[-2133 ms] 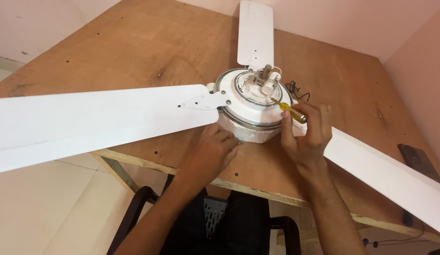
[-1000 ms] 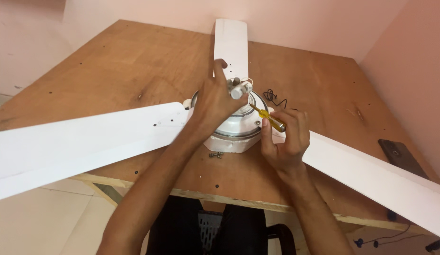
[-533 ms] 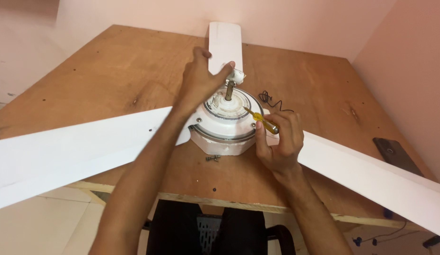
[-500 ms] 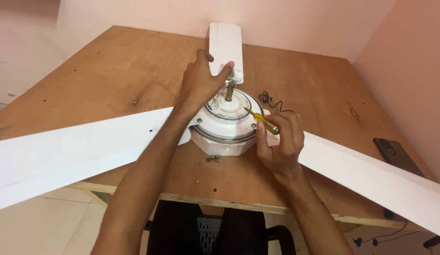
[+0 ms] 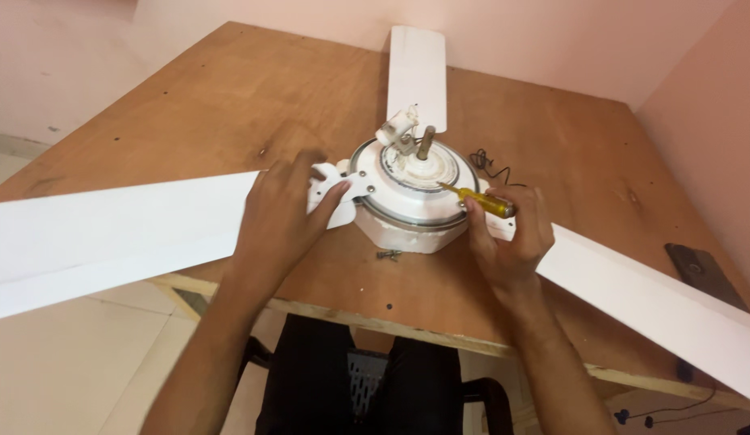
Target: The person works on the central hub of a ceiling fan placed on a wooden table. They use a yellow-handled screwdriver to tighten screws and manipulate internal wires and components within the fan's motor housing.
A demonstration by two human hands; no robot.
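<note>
Right now my left hand [image 5: 282,211] lies flat, fingers spread, on the near fan blade [image 5: 109,238] by its bracket; my right hand [image 5: 512,238] has fingers clamped on a yellow screwdriver [image 5: 481,200], tip at the motor housing [image 5: 411,197]. Loose screws [image 5: 389,254] sit near the counter [image 5: 230,97] edge and could roll off if nudged. Open wood lies beyond, towards the far blade [image 5: 417,76].

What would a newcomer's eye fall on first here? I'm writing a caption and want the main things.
A white ceiling fan lies on a brown wooden table, its three long blades spreading left, right and away. The left hand rests on the left blade's inner end beside the motor, while the right hand holds a yellow-handled screwdriver at the motor's rim. A loose screw lies just in front of the motor.
</note>
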